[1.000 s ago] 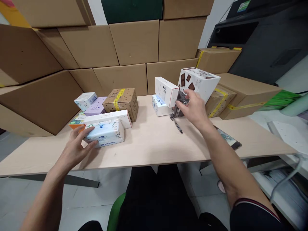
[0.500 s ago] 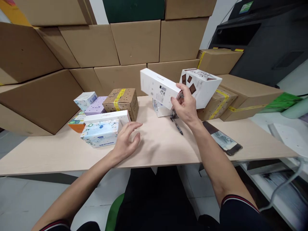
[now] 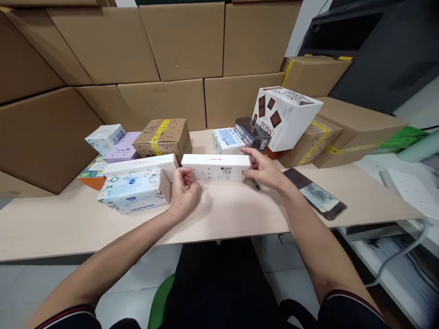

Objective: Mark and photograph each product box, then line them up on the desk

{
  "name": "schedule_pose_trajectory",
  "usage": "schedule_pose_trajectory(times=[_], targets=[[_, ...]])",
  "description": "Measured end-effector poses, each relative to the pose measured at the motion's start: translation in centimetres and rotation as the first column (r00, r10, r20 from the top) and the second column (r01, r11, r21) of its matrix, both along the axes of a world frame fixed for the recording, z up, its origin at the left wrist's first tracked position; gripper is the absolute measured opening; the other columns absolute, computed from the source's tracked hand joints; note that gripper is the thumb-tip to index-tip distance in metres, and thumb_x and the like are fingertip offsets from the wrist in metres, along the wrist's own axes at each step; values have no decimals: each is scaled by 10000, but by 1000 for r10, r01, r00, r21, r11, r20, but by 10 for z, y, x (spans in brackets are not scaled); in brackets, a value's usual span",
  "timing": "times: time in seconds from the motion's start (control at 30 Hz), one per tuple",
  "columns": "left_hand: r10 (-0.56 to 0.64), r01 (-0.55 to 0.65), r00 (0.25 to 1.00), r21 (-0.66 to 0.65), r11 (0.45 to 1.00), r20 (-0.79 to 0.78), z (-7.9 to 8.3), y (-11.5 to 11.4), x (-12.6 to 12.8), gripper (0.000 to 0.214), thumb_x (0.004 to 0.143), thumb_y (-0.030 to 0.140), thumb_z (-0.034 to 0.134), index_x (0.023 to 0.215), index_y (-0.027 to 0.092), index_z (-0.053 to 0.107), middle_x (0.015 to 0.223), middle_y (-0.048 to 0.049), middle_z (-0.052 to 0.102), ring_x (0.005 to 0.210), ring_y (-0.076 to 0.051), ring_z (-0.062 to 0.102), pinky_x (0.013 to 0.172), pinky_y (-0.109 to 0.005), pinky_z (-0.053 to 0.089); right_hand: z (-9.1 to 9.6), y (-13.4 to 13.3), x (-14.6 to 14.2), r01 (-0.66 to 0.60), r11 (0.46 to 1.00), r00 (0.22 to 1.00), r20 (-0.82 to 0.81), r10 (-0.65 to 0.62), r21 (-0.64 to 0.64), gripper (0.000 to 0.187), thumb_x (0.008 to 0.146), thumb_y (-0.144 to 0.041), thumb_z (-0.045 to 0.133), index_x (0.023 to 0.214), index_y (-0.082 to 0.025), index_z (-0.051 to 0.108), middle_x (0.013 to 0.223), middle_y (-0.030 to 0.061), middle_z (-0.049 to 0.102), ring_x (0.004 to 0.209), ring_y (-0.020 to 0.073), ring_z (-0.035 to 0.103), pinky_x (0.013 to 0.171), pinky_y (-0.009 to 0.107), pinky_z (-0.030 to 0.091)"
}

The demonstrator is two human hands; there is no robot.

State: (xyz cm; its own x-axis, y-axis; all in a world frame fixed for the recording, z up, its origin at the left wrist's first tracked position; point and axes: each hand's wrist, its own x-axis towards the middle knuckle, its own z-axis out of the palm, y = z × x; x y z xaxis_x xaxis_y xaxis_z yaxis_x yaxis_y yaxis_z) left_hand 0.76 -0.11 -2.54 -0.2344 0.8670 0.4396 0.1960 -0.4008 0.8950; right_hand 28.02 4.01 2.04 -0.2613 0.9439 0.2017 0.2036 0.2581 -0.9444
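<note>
A long white box (image 3: 216,167) with a printed label on its near side is held level at the middle of the table. My right hand (image 3: 265,170) grips its right end between thumb and fingers. At the other end, my left hand (image 3: 185,192) has its curled fingers closed on the left edge. Just left of that hand lie a floral tissue pack (image 3: 133,189) and, behind it, a second long white box (image 3: 142,164). Beyond the held box sits a small floral tissue pack (image 3: 228,140), beside a dark box (image 3: 252,132).
A brown box with yellow tape (image 3: 163,137), a purple pack (image 3: 121,147) and an orange-green box (image 3: 93,172) stand at left. On the right are a large white chocolate-print box (image 3: 286,119) and a dark flat pouch (image 3: 317,194). Stacked cartons (image 3: 181,41) wall the back.
My right hand has brought the long white box down and left, turning it level. My left hand has closed on its left end. The view has shifted slightly.
</note>
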Motion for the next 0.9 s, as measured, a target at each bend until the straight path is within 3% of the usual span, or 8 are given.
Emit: schedule_pose_trajectory(times=[0.13, 0.27, 0.47, 0.57, 0.7, 0.8, 0.9], targets=[[46, -49, 993, 17, 999, 110, 6, 2, -6, 433, 674, 182, 672, 1060, 255, 489, 901, 18, 517, 775, -131, 529, 720, -270, 467, 1, -2, 4, -18, 1000, 997, 81, 16, 23, 428, 732, -167, 703, 1148, -264, 671, 908, -5, 698, 699, 163, 614, 632, 320, 533], [23, 1, 970, -99, 995, 243, 13, 4, -10, 549, 685, 219, 693, 1213, 265, 548, 829, 40, 535, 687, -121, 539, 636, -258, 479, 7, -9, 4, 9, 999, 995, 104, -5, -41, 423, 708, -127, 685, 1112, -244, 644, 816, -25, 658, 621, 154, 645, 533, 274, 490], [-13, 159, 846, -229, 960, 533, 21, 6, -6, 379, 754, 302, 632, 1103, 168, 698, 657, 44, 490, 581, -108, 510, 575, -242, 496, 8, -18, 12, -98, 985, 994, 32, 103, -142, 439, 748, -199, 768, 1155, -257, 615, 1128, 45, 693, 838, 187, 715, 675, 319, 581], [-20, 166, 834, -216, 962, 552, 21, 5, -5, 346, 810, 423, 679, 1042, 169, 723, 656, 40, 491, 595, -114, 531, 587, -251, 531, 6, -18, 18, -149, 970, 987, 31, 158, -195, 486, 764, -283, 834, 1193, -286, 606, 1160, 46, 692, 912, 196, 701, 729, 325, 595], [-17, 157, 843, -215, 964, 537, 23, 4, -5, 406, 780, 546, 755, 965, 186, 718, 639, 50, 473, 586, -116, 530, 584, -262, 557, 4, -15, 19, -168, 955, 986, -30, 165, -245, 493, 817, -535, 813, 1171, -265, 601, 1025, 45, 701, 831, 189, 701, 743, 350, 594], [20, 136, 854, -260, 956, 520, 26, 4, -4, 359, 721, 495, 793, 876, 190, 685, 705, 33, 527, 621, -121, 536, 555, -257, 550, 2, -14, 14, -156, 957, 987, -77, 141, -246, 480, 886, -675, 672, 1101, -249, 615, 970, 45, 684, 758, 174, 688, 731, 365, 596], [63, 109, 873, -319, 941, 484, 29, 2, -3, 226, 663, 326, 763, 787, 189, 634, 781, 18, 565, 658, -120, 526, 523, -232, 510, -2, -14, 11, -89, 968, 996, -13, 88, -236, 348, 915, -580, 669, 1031, -255, 616, 1059, 40, 672, 689, 136, 645, 684, 340, 590]])
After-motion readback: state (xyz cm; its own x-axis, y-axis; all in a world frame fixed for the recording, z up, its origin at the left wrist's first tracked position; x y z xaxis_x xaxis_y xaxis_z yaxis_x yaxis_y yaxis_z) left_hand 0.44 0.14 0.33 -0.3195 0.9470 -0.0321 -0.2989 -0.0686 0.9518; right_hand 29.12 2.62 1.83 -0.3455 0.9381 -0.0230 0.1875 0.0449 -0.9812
